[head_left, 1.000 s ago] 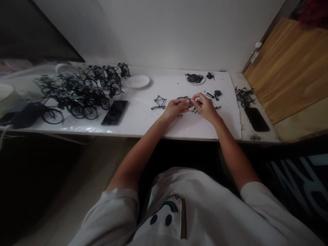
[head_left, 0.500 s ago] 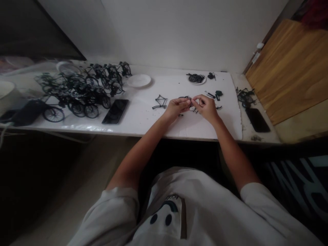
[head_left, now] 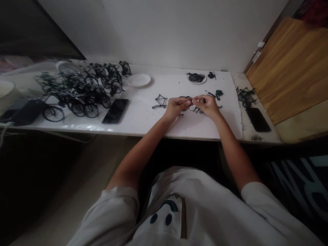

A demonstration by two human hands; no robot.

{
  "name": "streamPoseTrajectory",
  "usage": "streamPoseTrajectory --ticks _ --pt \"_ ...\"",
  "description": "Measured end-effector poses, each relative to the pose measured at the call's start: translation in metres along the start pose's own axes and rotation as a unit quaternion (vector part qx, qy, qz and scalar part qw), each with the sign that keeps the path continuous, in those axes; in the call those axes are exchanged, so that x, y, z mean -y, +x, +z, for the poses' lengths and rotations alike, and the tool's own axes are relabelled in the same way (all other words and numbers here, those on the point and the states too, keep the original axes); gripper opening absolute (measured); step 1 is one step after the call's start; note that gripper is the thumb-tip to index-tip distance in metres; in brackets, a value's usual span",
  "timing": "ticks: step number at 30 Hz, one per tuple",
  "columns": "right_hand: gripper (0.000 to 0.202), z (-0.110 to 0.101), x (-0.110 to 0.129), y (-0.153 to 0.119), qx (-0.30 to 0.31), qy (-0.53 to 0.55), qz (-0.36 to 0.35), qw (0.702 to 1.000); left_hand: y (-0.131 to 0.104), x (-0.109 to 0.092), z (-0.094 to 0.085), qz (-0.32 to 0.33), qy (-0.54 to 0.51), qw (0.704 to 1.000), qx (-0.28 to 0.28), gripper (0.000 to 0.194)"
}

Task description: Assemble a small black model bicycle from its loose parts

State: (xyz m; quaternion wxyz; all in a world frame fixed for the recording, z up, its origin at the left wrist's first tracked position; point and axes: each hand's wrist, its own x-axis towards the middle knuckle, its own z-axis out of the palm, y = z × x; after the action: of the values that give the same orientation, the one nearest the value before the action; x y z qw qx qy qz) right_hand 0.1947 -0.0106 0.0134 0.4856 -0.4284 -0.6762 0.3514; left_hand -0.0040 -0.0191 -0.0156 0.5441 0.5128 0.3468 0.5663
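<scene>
My left hand (head_left: 177, 106) and my right hand (head_left: 207, 105) meet over the white board (head_left: 179, 126), fingertips pinched close together. Between them is a small dark part, mostly covered by the fingers and too small to name. Just behind the left fingers a bit of a dark wheel-like piece shows. To the left of my left hand lies a black miniature bicycle frame (head_left: 161, 100). Beyond my right hand are a dark green piece (head_left: 219, 94) and a thin black tool-like piece (head_left: 210, 94). Several small parts lie under and around my hands.
Many assembled model bicycles (head_left: 87, 90) crowd the left side, beside a phone (head_left: 115, 111) and a white plate (head_left: 139, 80). A small dish of black parts (head_left: 196, 78) stands at the back. At right are another phone (head_left: 258, 119) and a model bicycle (head_left: 246, 96).
My right hand has shifted very slightly, its fingers lowered against the left fingertips. My left hand stays nearly where it was, and the things on the table have not moved.
</scene>
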Motion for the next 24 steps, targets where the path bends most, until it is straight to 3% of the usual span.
streamPoseTrajectory --ticks 5,12,20,24 --pt "0.063 -0.001 -0.003 0.000 0.010 0.012 0.034 0.999 0.000 0.001 0.002 0.014 0.038 0.999 -0.017 0.034" --pt "0.064 -0.002 -0.012 0.003 0.000 -0.003 0.012 1.000 -0.005 -0.005 0.005 0.015 0.043 0.999 -0.003 0.050" --pt "0.065 0.003 -0.010 0.003 -0.013 -0.025 0.000 1.000 -0.004 -0.008 0.006 0.008 0.078 0.997 -0.026 0.033" --pt "0.071 0.005 -0.013 0.002 0.009 -0.094 -0.030 0.995 -0.006 -0.012 0.007 0.006 0.067 0.998 -0.017 0.032"
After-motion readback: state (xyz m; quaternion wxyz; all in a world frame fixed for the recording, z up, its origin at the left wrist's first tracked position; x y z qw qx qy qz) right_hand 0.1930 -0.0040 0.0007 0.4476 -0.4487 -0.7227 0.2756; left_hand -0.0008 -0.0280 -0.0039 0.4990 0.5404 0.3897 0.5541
